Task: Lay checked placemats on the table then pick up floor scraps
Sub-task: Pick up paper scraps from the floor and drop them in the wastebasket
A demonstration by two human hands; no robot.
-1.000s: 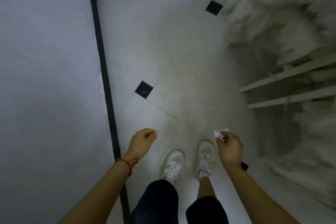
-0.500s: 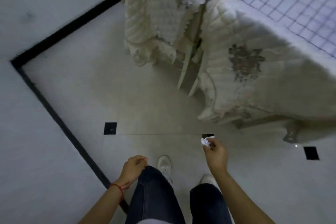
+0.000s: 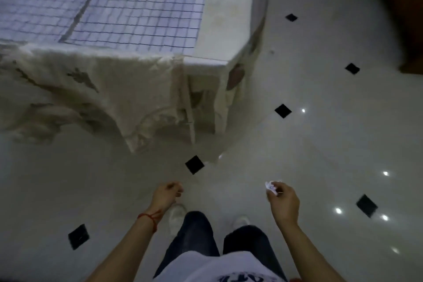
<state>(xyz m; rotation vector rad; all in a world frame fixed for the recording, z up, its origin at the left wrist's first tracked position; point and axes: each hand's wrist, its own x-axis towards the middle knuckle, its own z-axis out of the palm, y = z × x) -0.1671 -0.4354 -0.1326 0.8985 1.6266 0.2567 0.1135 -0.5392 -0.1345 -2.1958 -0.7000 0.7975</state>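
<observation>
Head view: your right hand (image 3: 283, 201) pinches a small crumpled white scrap (image 3: 271, 186) at its fingertips, out in front of your right leg and above the pale floor (image 3: 320, 144). Your left hand (image 3: 167, 194) hangs over the floor with the fingers loosely curled; it seems to hold nothing, though blur makes that hard to settle. A red cord (image 3: 150, 218) circles your left wrist.

The table (image 3: 212, 57) stands ahead and to the left, draped in a cream cloth (image 3: 103, 89) that hangs down its near side. Checked placemats lie flat on top: one (image 3: 137, 20) near the table's right end, another (image 3: 36, 9) just to its left, with more at the far edge, cut off by the frame. Black diamond tiles (image 3: 194, 164) dot the floor, one between the table corner and your hands. Your shoes (image 3: 176, 215) show below, partly hidden by your dark trousers.
</observation>
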